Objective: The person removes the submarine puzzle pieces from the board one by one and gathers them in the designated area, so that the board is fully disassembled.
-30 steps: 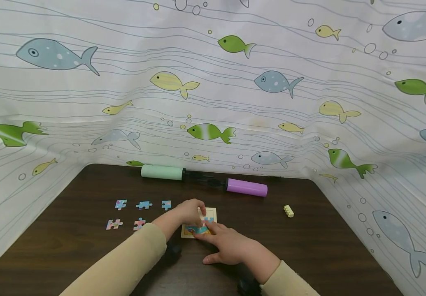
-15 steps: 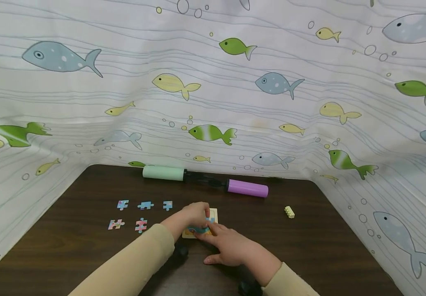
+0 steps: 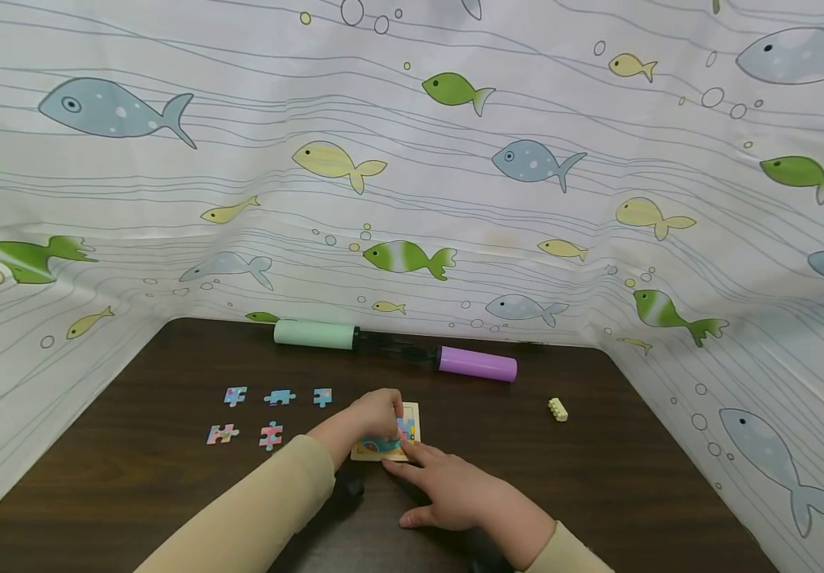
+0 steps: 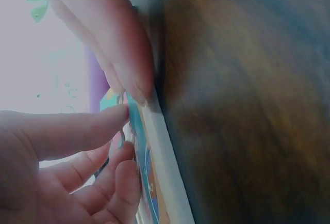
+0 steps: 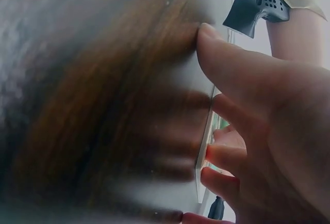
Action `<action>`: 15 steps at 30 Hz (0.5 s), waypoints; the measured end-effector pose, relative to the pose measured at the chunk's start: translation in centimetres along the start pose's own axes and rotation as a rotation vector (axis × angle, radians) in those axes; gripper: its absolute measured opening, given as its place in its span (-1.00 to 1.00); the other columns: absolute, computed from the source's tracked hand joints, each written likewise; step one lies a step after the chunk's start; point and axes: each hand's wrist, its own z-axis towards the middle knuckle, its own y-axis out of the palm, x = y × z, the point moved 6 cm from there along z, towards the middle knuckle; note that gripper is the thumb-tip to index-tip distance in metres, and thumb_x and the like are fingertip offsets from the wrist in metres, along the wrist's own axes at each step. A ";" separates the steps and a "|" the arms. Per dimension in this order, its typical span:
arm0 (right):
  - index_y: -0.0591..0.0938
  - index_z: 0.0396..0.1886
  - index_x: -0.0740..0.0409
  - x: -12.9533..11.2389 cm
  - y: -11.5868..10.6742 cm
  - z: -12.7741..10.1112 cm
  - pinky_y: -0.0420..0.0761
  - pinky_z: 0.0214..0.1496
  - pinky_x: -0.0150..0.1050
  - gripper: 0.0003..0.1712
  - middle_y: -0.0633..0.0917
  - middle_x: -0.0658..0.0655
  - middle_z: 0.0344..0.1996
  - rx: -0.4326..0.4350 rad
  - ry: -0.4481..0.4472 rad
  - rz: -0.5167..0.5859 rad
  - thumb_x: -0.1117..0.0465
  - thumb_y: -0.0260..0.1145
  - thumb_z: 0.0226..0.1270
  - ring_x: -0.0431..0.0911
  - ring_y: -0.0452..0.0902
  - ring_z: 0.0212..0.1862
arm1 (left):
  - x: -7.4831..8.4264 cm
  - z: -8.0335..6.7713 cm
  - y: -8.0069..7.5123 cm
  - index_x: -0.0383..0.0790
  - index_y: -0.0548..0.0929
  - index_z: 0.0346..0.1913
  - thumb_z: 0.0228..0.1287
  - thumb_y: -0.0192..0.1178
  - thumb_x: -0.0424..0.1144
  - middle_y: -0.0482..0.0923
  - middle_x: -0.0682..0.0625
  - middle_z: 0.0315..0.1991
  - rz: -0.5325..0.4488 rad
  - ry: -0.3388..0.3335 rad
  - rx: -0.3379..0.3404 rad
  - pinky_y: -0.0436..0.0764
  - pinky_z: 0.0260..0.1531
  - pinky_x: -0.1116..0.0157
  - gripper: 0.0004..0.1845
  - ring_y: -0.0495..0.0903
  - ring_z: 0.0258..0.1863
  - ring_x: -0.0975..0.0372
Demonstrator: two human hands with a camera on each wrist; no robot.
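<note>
A small wooden puzzle board (image 3: 412,414) with a colourful picture lies on the dark table (image 3: 634,477). My left hand (image 3: 372,414) arches over its left part. In the left wrist view the thumb (image 4: 124,64) sits against the board's edge (image 4: 162,167) while the forefinger (image 4: 77,128) lies on the picture, pinching the board there. My right hand (image 3: 447,489) lies flat just in front, its straight fingers touching the board's near edge (image 5: 203,157) and its thumb on the table. Several loose puzzle pieces (image 3: 271,435) lie to the left.
A hand pump with a mint-green handle (image 3: 314,333) and a purple handle (image 3: 477,363) lies along the back edge. A small yellow brick (image 3: 558,409) sits to the right. Fish-print cloth (image 3: 412,159) walls in the table on three sides.
My right hand has slid back a little toward me, uncovering more of the board's picture. My left hand stays on the board with little shift.
</note>
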 end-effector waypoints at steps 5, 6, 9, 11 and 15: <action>0.19 0.54 -0.31 -0.1 -0.1 0.1 0.37 0.20 0.25 -0.14 0.04 0.05 0.55 0.002 0.011 -0.008 -0.33 0.21 0.30 0.08 0.08 0.48 | -0.2 0.2 -0.1 -0.15 0.54 -0.34 0.08 0.40 -0.41 0.49 -0.05 -0.39 -0.049 -0.004 0.024 0.43 -0.44 0.20 -0.78 0.46 -0.44 0.10; 0.19 0.54 -0.31 -0.1 -0.1 0.1 0.37 0.20 0.25 -0.14 0.04 0.05 0.55 0.001 0.014 -0.009 -0.33 0.21 0.30 0.08 0.08 0.48 | -0.2 0.2 -0.1 -0.15 0.54 -0.35 0.10 0.38 -0.41 0.50 -0.05 -0.41 -0.063 -0.003 0.029 0.43 -0.46 0.21 -0.80 0.46 -0.46 0.10; 0.18 0.54 -0.31 -0.2 -0.1 0.1 0.37 0.21 0.24 -0.14 0.05 0.06 0.55 -0.003 0.021 -0.015 -0.34 0.21 0.30 0.08 0.09 0.48 | -0.3 0.2 -0.2 -0.16 0.54 -0.38 0.15 0.33 -0.41 0.49 -0.06 -0.43 -0.099 0.011 0.043 0.41 -0.52 0.23 -0.85 0.45 -0.51 0.12; 0.19 0.54 -0.31 -0.2 -0.1 0.1 0.37 0.21 0.23 -0.14 0.06 0.06 0.55 -0.007 0.027 -0.017 -0.34 0.21 0.30 0.07 0.09 0.48 | -0.4 0.2 -0.2 -0.17 0.55 -0.39 0.17 0.31 -0.41 0.49 -0.06 -0.43 -0.120 0.024 0.049 0.40 -0.55 0.24 -0.86 0.44 -0.52 0.13; 0.20 0.54 -0.32 -0.2 -0.1 0.0 0.38 0.21 0.23 -0.14 0.07 0.05 0.55 -0.010 0.034 -0.020 -0.35 0.22 0.28 0.06 0.10 0.48 | -0.5 0.3 -0.1 -0.18 0.56 -0.41 0.18 0.30 -0.41 0.49 -0.06 -0.42 -0.143 0.042 0.057 0.38 -0.58 0.26 -0.87 0.42 -0.54 0.14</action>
